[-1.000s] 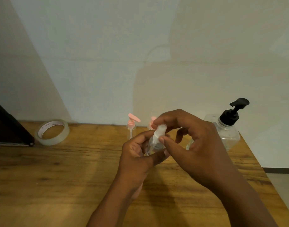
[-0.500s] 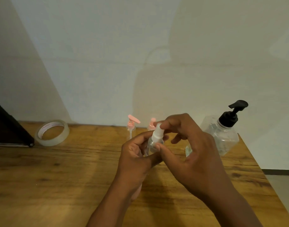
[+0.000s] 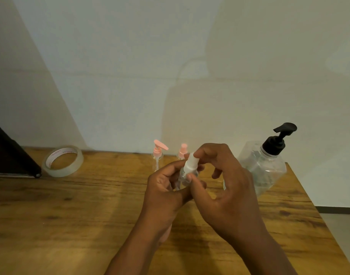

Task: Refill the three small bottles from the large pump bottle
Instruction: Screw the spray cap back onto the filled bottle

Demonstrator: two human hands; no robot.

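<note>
1. The left hand (image 3: 164, 187) wraps the small clear bottle (image 3: 185, 176) — held above the table (image 3: 71, 215).
2. The right hand (image 3: 227, 181) pinches its white cap (image 3: 190, 163) — thumb below, forefinger on top.

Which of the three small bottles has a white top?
The small bottle held in both hands; the two standing by the wall, one and another, have pink tops.

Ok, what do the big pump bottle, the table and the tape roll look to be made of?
Large pump bottle: clear glossy plastic, the wall and table showing through it, with a matte black plastic pump. Table: wood or wood-look laminate, brown with grain streaks and knots; which one is unclear. Tape roll: translucent glossy film on a white printed core, likely cardboard.
</note>
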